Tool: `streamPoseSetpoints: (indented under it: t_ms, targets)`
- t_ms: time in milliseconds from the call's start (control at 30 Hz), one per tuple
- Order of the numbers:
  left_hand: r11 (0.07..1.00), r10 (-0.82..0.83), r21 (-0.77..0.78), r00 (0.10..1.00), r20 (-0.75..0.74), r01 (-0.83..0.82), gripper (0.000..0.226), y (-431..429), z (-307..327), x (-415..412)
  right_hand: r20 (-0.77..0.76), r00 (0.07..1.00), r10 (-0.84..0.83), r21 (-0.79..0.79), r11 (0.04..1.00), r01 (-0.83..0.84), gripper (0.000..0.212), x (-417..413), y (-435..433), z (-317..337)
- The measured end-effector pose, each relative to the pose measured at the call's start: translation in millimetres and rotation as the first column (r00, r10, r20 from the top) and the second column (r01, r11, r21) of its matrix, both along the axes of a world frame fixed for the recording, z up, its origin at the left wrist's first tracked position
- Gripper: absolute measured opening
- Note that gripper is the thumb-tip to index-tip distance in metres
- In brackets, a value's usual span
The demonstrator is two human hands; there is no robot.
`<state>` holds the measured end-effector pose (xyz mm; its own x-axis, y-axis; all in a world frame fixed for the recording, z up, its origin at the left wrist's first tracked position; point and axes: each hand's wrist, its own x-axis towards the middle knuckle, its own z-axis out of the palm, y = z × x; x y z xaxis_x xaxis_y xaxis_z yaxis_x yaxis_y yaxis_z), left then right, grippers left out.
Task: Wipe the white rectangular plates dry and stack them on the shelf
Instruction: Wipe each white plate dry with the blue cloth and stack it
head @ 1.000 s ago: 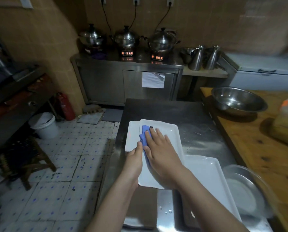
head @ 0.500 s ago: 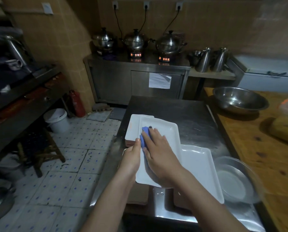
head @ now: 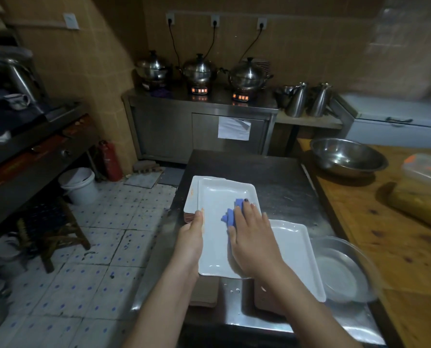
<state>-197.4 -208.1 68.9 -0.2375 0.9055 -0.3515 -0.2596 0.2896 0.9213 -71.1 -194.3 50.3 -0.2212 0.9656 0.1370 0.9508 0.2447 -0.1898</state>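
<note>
A white rectangular plate lies lengthwise over the steel table. My left hand grips its left rim, thumb on top. My right hand lies flat on the plate's right half and presses a blue cloth against it. Under the plate's far left corner sits a stack of white plates with reddish undersides. Another white rectangular plate rests to the right, partly covered by my right forearm.
A round steel dish sits right of the plates. On the wooden counter stand a large steel bowl and a plastic container. Pots steam on the far cabinet. A white bucket and stool stand on the tiled floor at left.
My right hand has slid the blue cloth rightward across the plate, away from my left hand. The camera has pulled back and tilted up slightly.
</note>
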Motion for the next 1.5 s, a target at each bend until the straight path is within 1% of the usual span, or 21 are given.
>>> streamPoseSetpoints:
  t_ms: [100, 167, 233, 267, 333, 433, 500, 567, 667, 767, 833, 900, 1000, 1100, 1200, 1300, 1400, 1467, 1500]
  targets:
    - [1.000, -0.020, -0.011, 0.999, -0.033, 0.020, 0.040, -0.5, -0.2, -1.2, -0.035, 0.992, 0.123, -0.043, 0.991, -0.125, 0.054, -17.6, -11.0, -1.0]
    - [1.000, -0.026, -0.002, 0.995, -0.093, 0.026, 0.037, -2.3, -1.5, 0.6, -0.075, 0.979, 0.188, -0.064, 0.979, -0.193, 0.053, -28.7, -3.6, 4.4]
    - [1.000, -0.012, 0.019, 0.991, -0.132, 0.015, 0.037, -4.7, -3.2, 1.0, -0.027, 0.973, 0.228, -0.039, 0.973, -0.229, 0.052, -34.6, 12.9, 11.6]
    - [0.999, -0.002, 0.036, 0.990, -0.138, 0.007, 0.034, -5.8, -3.7, 0.2, 0.003, 0.974, 0.227, -0.026, 0.974, -0.227, 0.052, -35.1, 21.8, 14.3]
    - [0.998, 0.000, 0.060, 0.991, -0.132, 0.008, 0.027, -6.6, -4.2, -4.4, 0.044, 0.984, 0.175, -0.004, 0.985, -0.175, 0.051, -32.1, 36.1, 16.5]
    - [1.000, -0.006, 0.029, 0.995, -0.097, 0.009, 0.034, -7.2, -1.8, -14.8, 0.081, 0.996, 0.036, 0.034, 0.999, -0.039, 0.052, -26.3, 43.5, 12.8]
    - [1.000, 0.013, 0.022, 0.996, -0.089, -0.011, 0.038, -7.4, -3.0, -21.8, 0.070, 0.996, -0.055, 0.035, 0.998, 0.053, 0.053, -24.4, 39.6, 9.1]
    - [1.000, 0.015, 0.020, 0.997, -0.071, -0.014, 0.040, -8.7, -3.9, -26.7, 0.055, 0.993, -0.105, 0.029, 0.994, 0.103, 0.054, -22.0, 29.1, 4.5]
    - [1.000, 0.023, 0.000, 0.998, -0.056, -0.023, 0.040, -10.0, -5.5, -31.9, 0.015, 0.997, -0.072, 0.023, 0.997, 0.071, 0.056, -22.2, -1.9, -5.9]
    - [0.999, 0.034, -0.009, 0.998, -0.059, -0.035, 0.039, -9.8, -7.5, -37.1, -0.045, 0.998, -0.035, -0.046, 0.998, 0.033, 0.057, -26.9, -32.4, -17.5]
    - [1.000, 0.025, 0.006, 0.998, -0.057, -0.025, 0.039, -10.1, -7.5, -36.0, -0.020, 0.999, -0.028, -0.057, 0.998, 0.027, 0.056, -24.1, -28.9, -17.4]
    - [1.000, -0.004, 0.018, 0.998, -0.069, 0.006, 0.038, -10.1, -6.3, -32.1, 0.006, 0.999, -0.044, -0.029, 0.999, 0.044, 0.055, -20.4, -11.5, -9.8]
    - [0.998, -0.041, 0.037, 0.997, -0.063, 0.044, 0.038, -13.3, -5.5, -27.4, 0.000, 0.995, -0.095, -0.011, 0.995, 0.095, 0.053, -15.7, 16.3, 7.3]
    - [0.999, -0.023, 0.024, 0.997, -0.078, 0.025, 0.039, -13.7, -1.2, -30.7, -0.044, 0.995, -0.091, -0.017, 0.996, 0.090, 0.053, -18.0, 17.9, 10.5]
    - [1.000, 0.023, 0.023, 0.996, -0.090, -0.021, 0.040, -10.6, 0.7, -40.0, -0.074, 0.997, -0.010, -0.013, 1.000, 0.009, 0.055, -24.3, -12.0, -4.8]
    - [1.000, 0.013, -0.003, 0.993, -0.115, -0.014, 0.041, -11.6, -3.7, -43.3, -0.121, 0.992, 0.033, -0.075, 0.996, -0.042, 0.057, -24.1, -39.1, -20.7]
    - [1.000, 0.018, -0.015, 0.994, -0.111, -0.020, 0.040, -10.8, -10.5, -37.1, -0.066, 0.998, -0.002, -0.098, 0.995, -0.005, 0.056, -18.6, -26.3, -21.6]
    - [1.000, 0.004, -0.003, 0.993, -0.117, -0.005, 0.037, -10.3, -11.4, -31.3, -0.041, 0.998, -0.055, -0.067, 0.996, 0.052, 0.055, -19.7, -9.6, -17.1]
    - [1.000, -0.009, 0.000, 0.993, -0.116, 0.009, 0.036, -10.3, -11.3, -27.8, -0.053, 0.995, -0.089, -0.052, 0.995, 0.087, 0.055, -21.1, -0.9, -13.6]
